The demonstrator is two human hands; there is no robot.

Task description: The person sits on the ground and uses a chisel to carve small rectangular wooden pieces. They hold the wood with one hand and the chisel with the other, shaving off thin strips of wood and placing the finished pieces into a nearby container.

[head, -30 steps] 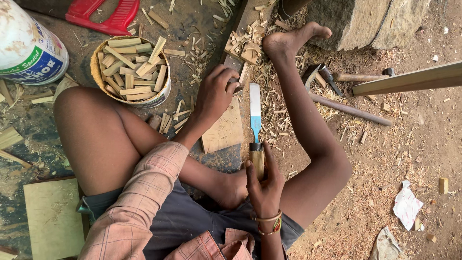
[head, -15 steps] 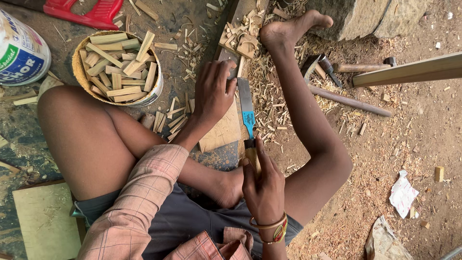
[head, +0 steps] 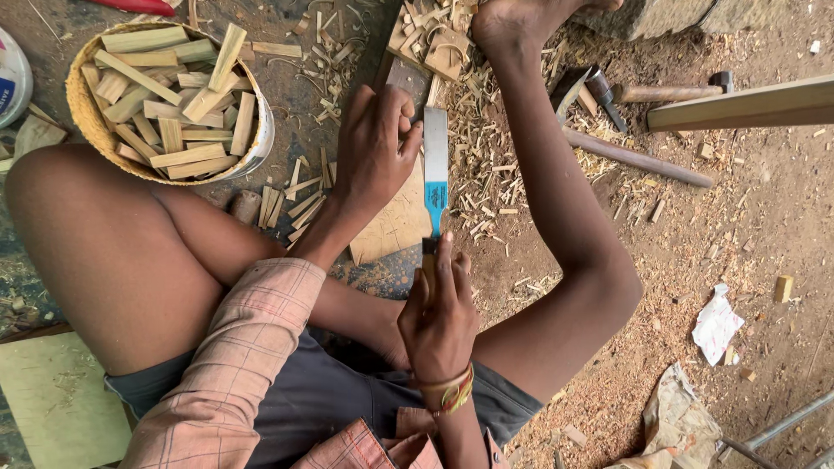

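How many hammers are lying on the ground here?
2. One hammer lies right of the person's foot, its wooden handle stretching right. A second hammer with a long dark handle lies just below it, angled down to the right. Shavings may hide others.

Woodworking yard, wood shavings, chisel

Chisel blade grey steel with a bright blue band; sleeve salmon-pink check; shorts dark grey; basket yellow-tan, holding pale wood strips; bangle red and gold.
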